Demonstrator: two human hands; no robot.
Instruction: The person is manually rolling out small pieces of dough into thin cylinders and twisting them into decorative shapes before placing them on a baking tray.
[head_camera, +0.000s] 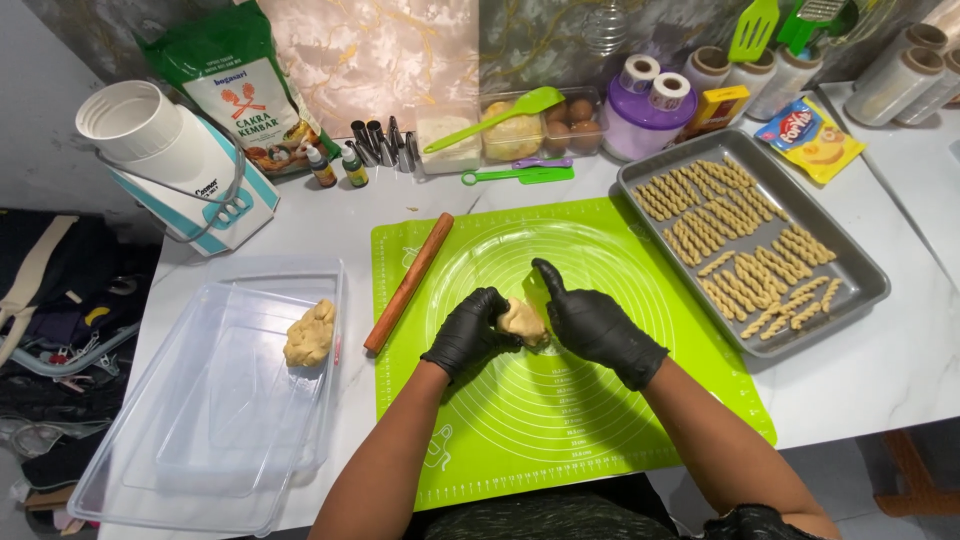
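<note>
Both my hands wear black gloves and meet over the middle of a green silicone baking mat (600, 420). My left hand (468, 332) and my right hand (594, 322) together grip a small lump of tan dough (522, 320) between them, just above the mat. A wooden rolling pin (408, 283) lies diagonally on the mat's left edge. A bigger lump of dough (309, 334) rests in a clear plastic container (200, 440) at the left.
A grey baking tray (860, 270) at the right holds several twisted dough sticks (740, 250). Along the back stand a flour bag (240, 90), a white appliance (170, 160), small bottles, metal piping tips, green spatulas, eggs in a box and rolls of film.
</note>
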